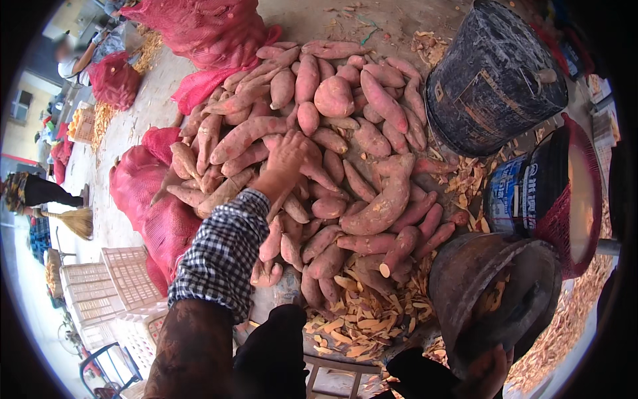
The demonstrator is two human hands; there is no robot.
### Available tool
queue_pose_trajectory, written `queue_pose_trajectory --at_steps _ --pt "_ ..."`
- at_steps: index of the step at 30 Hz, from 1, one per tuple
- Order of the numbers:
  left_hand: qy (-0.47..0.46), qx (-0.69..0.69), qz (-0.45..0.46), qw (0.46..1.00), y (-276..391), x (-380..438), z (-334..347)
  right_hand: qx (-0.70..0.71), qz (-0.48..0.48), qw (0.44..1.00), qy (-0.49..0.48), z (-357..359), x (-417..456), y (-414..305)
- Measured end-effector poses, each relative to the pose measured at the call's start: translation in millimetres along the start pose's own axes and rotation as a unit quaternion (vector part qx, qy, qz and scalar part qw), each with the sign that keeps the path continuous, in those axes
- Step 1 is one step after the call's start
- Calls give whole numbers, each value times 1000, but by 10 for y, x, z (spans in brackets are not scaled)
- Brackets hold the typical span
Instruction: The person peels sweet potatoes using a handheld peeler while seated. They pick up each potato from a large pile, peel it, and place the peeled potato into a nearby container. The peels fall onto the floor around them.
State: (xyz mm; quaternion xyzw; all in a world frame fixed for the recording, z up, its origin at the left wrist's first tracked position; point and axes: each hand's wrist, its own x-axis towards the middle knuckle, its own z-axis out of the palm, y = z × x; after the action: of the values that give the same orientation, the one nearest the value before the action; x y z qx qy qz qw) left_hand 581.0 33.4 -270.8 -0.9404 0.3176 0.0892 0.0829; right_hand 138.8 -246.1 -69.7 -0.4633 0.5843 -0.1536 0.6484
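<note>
A large heap of red-skinned sweet potatoes (379, 204) lies on the floor before me. My left hand (290, 152) reaches into the upper middle of the heap, its fingers over a sweet potato (311, 167); whether it grips that one is hard to tell. At the lower right, my right hand (491, 371) is closed on the near rim of a dark, worn bucket (498, 249), which is tilted with its mouth towards me. A few peelings show inside the bucket. Yellow-orange peelings (369, 324) cover the floor at the heap's near edge.
Red mesh sacks (154, 199) stand left of and behind the heap. A large black bucket (493, 85) and a labelled tub (528, 184) are on the right. White plastic crates (89, 289) are at lower left. A person with a straw broom (75, 222) and another seated person are farther left.
</note>
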Motion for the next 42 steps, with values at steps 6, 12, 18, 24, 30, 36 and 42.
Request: queue_pose_trajectory --at_steps 6,12,18,24,30,36,42 --pt "-6 53 -14 999 -210 61 297 -13 -28 999 7 179 234 93" --pt "-26 -216 -71 973 347 -837 -213 50 -13 997 -61 286 -30 34" --pt "-146 -571 105 801 1540 -1542 -1717 -41 -142 976 -157 52 -367 -94" --pt "-226 -480 171 830 2461 -1842 -2658 -230 -544 807 -6 -521 -512 -295" --pt "-58 -248 392 884 3095 -2172 -3177 -78 -232 960 -133 -981 159 241" --pt "182 -144 499 835 3586 -2464 -3115 250 -38 913 -320 -855 -178 -144" --pt "-145 -650 203 717 3740 -2546 -2766 211 -240 925 -204 -693 -222 -17"
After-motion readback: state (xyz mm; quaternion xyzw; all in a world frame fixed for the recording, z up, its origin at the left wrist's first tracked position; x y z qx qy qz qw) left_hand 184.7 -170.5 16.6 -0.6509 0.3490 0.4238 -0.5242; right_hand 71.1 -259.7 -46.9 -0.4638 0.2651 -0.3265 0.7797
